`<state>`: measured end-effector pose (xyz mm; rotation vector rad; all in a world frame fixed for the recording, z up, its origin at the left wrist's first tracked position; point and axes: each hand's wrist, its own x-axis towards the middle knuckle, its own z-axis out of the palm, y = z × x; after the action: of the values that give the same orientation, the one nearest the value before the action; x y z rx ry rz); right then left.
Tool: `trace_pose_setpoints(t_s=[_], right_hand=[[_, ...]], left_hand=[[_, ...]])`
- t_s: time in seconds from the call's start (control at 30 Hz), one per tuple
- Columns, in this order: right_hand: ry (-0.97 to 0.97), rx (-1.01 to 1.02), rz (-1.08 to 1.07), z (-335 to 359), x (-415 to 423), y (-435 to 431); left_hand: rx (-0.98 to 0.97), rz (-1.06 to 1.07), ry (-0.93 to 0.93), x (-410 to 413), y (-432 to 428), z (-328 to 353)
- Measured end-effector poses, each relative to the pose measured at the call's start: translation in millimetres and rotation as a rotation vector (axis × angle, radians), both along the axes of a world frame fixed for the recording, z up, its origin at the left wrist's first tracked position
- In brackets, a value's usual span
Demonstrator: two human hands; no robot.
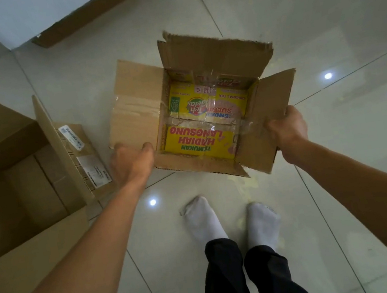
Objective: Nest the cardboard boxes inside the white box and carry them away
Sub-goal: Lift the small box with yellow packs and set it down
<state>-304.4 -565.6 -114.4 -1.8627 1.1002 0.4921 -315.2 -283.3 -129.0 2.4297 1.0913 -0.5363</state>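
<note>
A small open cardboard box (211, 55) with yellow printed flaps folded inside sits in front of me over the tiled floor. My left hand (132, 164) grips its left flap at the near corner. My right hand (288, 129) grips its right flap at the outer edge. A larger plain cardboard box (25, 236) stands open at the left, with a labelled flap hanging on its right side. The white box (25, 18) lies at the top left, partly out of frame, with a brown cardboard edge showing beneath it.
Glossy pale floor tiles (318, 14) spread all around, with ceiling-light reflections. My own feet in white socks (231, 221) stand just behind the small box. Open floor lies to the right and far side.
</note>
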Motion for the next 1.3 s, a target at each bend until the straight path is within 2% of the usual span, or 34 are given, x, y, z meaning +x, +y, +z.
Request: trace_pose_setpoints(t_s=[0.13, 0.23, 0.37, 0.73, 0.87, 1.3], right_hand=[[0.013, 0.018, 0.048, -3.2, -3.9, -1.1], [0.003, -0.018, 0.055, -6.6, -3.5, -2.8], [-0.017, -0.037, 0.088, -8.2, -1.6, -4.9], [-0.106, -0.106, 0.351, 4.8, 59.2, 1.1], [-0.116, -0.123, 0.465, 7.2, 82.6, 7.8], [-0.111, -0.087, 0.501, 3.6, 102.9, 4.5]], left_hand=[[-0.106, -0.141, -0.163, 29.7, 13.8, -7.1], [-0.110, -0.131, -0.105, 51.8, 29.1, -19.1], [-0.244, 0.054, 0.000, 65.4, 42.9, -32.0], [-0.088, -0.019, -0.097, 15.2, 40.6, -21.4], [-0.122, 0.003, -0.115, 3.3, 34.9, -17.1], [-0.175, 0.049, -0.171, -3.6, 24.0, -11.2]])
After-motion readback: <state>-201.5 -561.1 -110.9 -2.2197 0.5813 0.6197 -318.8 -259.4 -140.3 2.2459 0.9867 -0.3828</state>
